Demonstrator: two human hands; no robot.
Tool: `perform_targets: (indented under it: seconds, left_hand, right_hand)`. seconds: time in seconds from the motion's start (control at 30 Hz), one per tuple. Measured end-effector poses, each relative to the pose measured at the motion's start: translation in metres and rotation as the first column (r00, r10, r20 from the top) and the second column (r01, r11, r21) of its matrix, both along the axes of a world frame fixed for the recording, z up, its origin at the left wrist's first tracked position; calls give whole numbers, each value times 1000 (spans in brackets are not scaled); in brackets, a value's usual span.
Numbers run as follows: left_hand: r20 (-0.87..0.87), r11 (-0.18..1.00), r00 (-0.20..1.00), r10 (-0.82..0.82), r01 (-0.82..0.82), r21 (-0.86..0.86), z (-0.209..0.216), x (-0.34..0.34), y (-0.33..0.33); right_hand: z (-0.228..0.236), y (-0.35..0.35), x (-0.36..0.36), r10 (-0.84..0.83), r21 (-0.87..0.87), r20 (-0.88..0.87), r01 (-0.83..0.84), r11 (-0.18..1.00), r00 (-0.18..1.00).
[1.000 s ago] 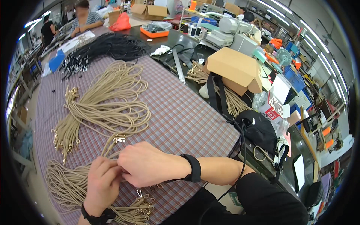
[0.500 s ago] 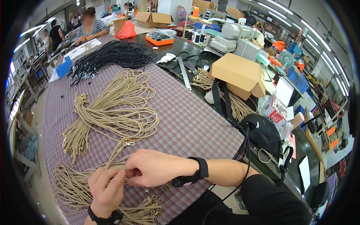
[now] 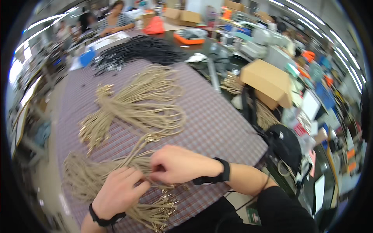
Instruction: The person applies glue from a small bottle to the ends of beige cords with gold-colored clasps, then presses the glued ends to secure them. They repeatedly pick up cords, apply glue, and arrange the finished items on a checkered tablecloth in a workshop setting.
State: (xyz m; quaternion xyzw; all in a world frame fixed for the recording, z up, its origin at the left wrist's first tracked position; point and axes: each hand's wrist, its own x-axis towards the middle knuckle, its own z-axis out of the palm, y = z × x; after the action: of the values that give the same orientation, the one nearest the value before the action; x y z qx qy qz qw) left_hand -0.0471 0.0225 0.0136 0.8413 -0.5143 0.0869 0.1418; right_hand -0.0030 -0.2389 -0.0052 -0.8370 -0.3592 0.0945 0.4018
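My left hand [image 3: 122, 190] and my right hand [image 3: 182, 165] meet over the near pile of tan cords [image 3: 83, 178]. Both are pinched closed on tan cord at the fingertips; blur and the fingers hide the exact grip. A strand with a gold metal clasp [image 3: 151, 138] runs up from behind the right hand. Gold clasps [image 3: 165, 206] gather at the pile's end beside my hands. Farther off lies a second bundle of tan cords [image 3: 136, 108], looped at the right, with clasps at the left.
The checked cloth [image 3: 217, 124] covers the table. Black cords [image 3: 143, 48] lie at its far end. To the right stand a cardboard box [image 3: 266, 79], a black bag [image 3: 285, 145] and sewing machines. A person [image 3: 116, 19] sits beyond the far end.
The view has shifted, so the scene sits farther right, and it is blurred. My left hand has turned flatter, its back showing more; both hands stay together over the near pile.
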Motion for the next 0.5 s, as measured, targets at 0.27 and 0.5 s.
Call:
perform_targets:
  seconds: [0.27, 0.5]
  left_hand:
    - [-198, 989, 979, 49, -20, 149, 4, -8, 18]
    - [-129, 995, 987, 98, -99, -3, 36, -12, 25]
  right_hand:
    - [9, 5, 4, -138, -120, 131, 154, 981, 982]
    - [-1, 3, 3, -138, -186, 239, 185, 965, 961]
